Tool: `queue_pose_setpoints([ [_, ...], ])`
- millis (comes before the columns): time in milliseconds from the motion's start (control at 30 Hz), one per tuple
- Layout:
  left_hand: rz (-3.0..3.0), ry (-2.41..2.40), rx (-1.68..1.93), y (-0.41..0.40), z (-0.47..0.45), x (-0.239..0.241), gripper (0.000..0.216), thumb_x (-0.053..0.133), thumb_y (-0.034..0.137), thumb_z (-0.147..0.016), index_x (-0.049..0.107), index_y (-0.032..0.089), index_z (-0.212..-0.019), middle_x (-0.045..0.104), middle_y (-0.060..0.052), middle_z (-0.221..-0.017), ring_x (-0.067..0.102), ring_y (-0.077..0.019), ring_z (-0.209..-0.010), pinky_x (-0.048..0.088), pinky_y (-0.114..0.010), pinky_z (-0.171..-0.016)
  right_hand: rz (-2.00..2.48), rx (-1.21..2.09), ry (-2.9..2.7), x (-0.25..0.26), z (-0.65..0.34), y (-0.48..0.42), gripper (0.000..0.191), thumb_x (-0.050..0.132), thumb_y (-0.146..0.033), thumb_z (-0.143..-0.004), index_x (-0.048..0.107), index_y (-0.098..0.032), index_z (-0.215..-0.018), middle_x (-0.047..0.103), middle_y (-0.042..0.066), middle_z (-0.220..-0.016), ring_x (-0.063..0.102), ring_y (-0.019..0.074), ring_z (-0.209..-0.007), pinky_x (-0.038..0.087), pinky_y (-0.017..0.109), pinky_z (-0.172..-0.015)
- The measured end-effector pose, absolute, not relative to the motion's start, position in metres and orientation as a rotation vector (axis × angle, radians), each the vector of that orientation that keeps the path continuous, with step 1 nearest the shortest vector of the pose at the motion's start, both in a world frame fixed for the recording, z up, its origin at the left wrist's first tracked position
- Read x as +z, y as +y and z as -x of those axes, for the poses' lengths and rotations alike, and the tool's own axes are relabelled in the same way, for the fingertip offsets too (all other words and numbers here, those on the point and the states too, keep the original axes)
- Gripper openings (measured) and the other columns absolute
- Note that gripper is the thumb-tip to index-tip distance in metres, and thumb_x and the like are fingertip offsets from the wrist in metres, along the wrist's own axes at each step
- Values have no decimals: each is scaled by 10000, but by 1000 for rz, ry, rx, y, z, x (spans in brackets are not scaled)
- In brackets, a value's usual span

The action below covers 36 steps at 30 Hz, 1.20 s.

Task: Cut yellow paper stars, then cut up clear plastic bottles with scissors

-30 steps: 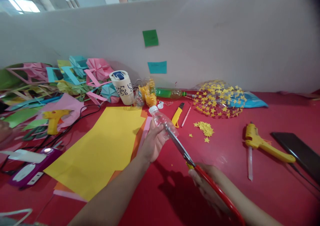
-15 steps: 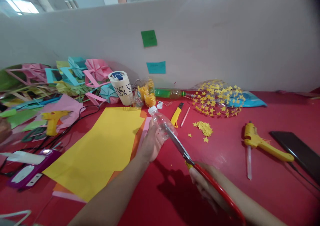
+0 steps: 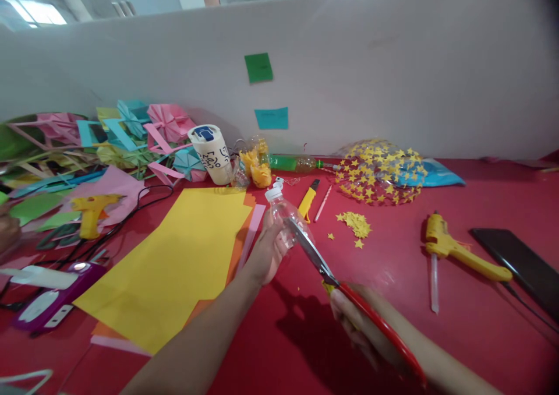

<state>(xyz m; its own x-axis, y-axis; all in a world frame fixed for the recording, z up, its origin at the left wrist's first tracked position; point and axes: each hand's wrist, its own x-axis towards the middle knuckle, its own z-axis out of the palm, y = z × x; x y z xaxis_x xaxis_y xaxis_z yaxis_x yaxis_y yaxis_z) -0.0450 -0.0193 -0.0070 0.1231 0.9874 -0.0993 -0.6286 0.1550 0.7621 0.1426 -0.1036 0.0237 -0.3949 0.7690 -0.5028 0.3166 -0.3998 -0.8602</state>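
Observation:
In the head view, my left hand [image 3: 267, 254] grips a clear plastic bottle top [image 3: 286, 213] with a white cap, its neck pointing up and away. My right hand [image 3: 356, 313] is wrapped around the handles of scissors [image 3: 318, 259], red on one side and yellow on the other. The blades reach up to the left and meet the bottle's lower part; whether they cut through the plastic I cannot make out. Behind the bottle lie a yellow box cutter [image 3: 308, 201] and a pink striped stick [image 3: 323, 203].
Yellow paper sheets [image 3: 174, 255] lie left, near a yellow glue gun [image 3: 91, 211] and a purple power strip [image 3: 52, 302]. Small yellow stars [image 3: 356, 224], a star-covered clear dome [image 3: 379, 173], another glue gun [image 3: 463, 252] and a phone [image 3: 519, 261] are right. Another person's hand [image 3: 7, 226] shows far left.
The bottle top's capped neck has swung slightly to the right in my left hand. The scissors have hardly moved and their blades stay at the bottle.

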Motion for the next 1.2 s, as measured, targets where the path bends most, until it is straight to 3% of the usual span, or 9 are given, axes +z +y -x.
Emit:
queue_pose_setpoints([
  [500,-573,720,1283,-21,45,-6,472,691,412,-820,558,296,-1258,692,-35,-1147,619,-240,-1157,481,-403,-1004,1651,1828,-1393,22,-131,-108,609,472,-816,-793,376,-226,-676,316,-105,-469,284,41,-382,223,167,-362],
  [833,-604,679,1289,-24,39,-9,584,705,367,-822,466,302,-1352,683,-43,-1157,617,-231,-1159,447,-431,-1034,1492,1828,-1430,19,-137,-108,604,394,-823,-821,406,-227,-728,362,-106,-459,348,55,-359,303,174,-371],
  [1000,-652,646,1293,-24,38,-8,503,693,386,-830,504,272,-1282,689,-51,-1120,650,-234,-1082,470,-434,-995,1520,1816,-1421,20,-135,-107,647,373,-870,-781,399,-229,-705,336,-115,-427,311,46,-324,273,178,-348],
  [1200,-660,645,1288,-24,39,-7,451,652,367,-865,507,281,-1284,691,-39,-1093,657,-224,-1060,474,-435,-989,1585,1818,-1397,30,-133,-107,577,430,-789,-839,363,-234,-696,322,-119,-431,327,44,-324,229,174,-353],
])
